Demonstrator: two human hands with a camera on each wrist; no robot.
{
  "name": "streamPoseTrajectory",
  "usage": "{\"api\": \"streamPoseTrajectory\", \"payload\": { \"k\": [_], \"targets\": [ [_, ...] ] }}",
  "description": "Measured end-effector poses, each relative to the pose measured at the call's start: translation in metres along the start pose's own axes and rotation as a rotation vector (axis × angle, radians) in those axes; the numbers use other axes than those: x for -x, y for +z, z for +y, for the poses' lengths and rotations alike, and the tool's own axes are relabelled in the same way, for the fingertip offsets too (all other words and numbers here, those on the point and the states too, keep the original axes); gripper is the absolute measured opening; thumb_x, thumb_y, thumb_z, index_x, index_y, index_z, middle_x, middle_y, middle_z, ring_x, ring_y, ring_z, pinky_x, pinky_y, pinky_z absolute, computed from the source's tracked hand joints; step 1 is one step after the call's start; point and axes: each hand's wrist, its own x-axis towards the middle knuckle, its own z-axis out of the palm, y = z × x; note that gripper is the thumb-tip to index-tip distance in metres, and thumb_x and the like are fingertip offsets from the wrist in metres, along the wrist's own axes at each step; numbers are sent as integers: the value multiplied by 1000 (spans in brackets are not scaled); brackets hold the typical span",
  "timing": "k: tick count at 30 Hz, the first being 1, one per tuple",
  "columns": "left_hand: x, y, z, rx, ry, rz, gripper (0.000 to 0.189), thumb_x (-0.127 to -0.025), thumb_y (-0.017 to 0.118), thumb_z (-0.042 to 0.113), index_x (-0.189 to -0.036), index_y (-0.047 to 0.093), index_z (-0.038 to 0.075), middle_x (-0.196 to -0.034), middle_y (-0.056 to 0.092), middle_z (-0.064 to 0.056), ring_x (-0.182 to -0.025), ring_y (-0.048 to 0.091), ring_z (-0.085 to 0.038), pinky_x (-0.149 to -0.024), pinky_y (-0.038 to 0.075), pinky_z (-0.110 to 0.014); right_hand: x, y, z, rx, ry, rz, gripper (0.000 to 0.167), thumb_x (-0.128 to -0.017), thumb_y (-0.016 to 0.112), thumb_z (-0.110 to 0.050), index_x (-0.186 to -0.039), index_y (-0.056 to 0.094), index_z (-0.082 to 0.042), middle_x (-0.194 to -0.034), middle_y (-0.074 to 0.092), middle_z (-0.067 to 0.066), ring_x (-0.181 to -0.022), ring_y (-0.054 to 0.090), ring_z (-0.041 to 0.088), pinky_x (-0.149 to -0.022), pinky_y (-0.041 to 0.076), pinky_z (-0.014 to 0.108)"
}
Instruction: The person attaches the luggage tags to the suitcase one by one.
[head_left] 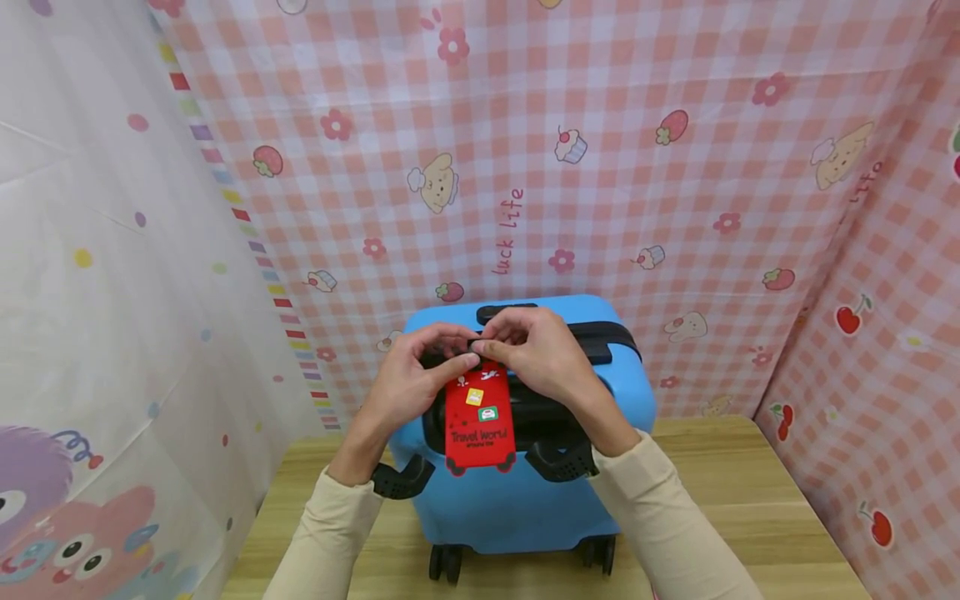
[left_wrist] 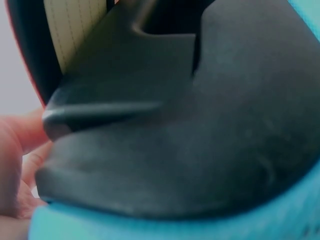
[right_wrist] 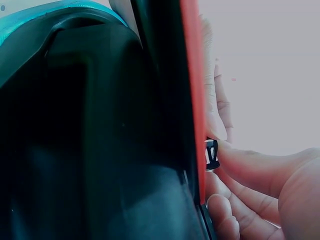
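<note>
A red luggage tag (head_left: pixel 480 425) printed "Travel World" hangs flat against the front of a blue suitcase (head_left: pixel 517 500). At its top, both hands meet over a short black strap. The left hand (head_left: pixel 416 375) pinches this strap from the left, thumb pointing inward. From the other side, the right hand (head_left: pixel 543 354) pinches it with thumb and fingers. A small black buckle (right_wrist: pixel 212 154) shows at the right thumb tip in the right wrist view, close to the tag's red face. Curled fingers hide most of the strap.
The suitcase stands upright on a wood-grain surface (head_left: pixel 720 475), on black wheels (head_left: pixel 446 562). Its black top handle (head_left: pixel 506 312) lies behind the hands. A pink checked curtain (head_left: pixel 600 208) hangs close behind, and a white patterned curtain (head_left: pixel 135 292) at the left.
</note>
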Motion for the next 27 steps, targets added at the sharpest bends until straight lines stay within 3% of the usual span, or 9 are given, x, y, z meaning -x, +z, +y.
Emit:
{"api": "streamPoseTrajectory", "payload": {
  "k": [16, 27],
  "targets": [
    [1, 0, 1, 39, -15, 23, 16, -94, 69, 17, -109, 72, 11, -95, 69, -6, -88, 61, -22, -78, 53, -35, 3, -4, 6, -31, -61, -102, 16, -89, 74, -13, -103, 70, -9, -86, 65, 4, -77, 60, 21, -70, 53, 35],
    [0, -1, 0, 68, 2, 15, 16, -96, 66, 17, -108, 74, 9, -91, 69, -9, -83, 63, -23, -73, 55, -31, 5, -1, 5, -13, -56, -55, 16, -89, 76, -18, -101, 69, -10, -84, 65, 3, -76, 58, 21, -68, 51, 35]
  ]
}}
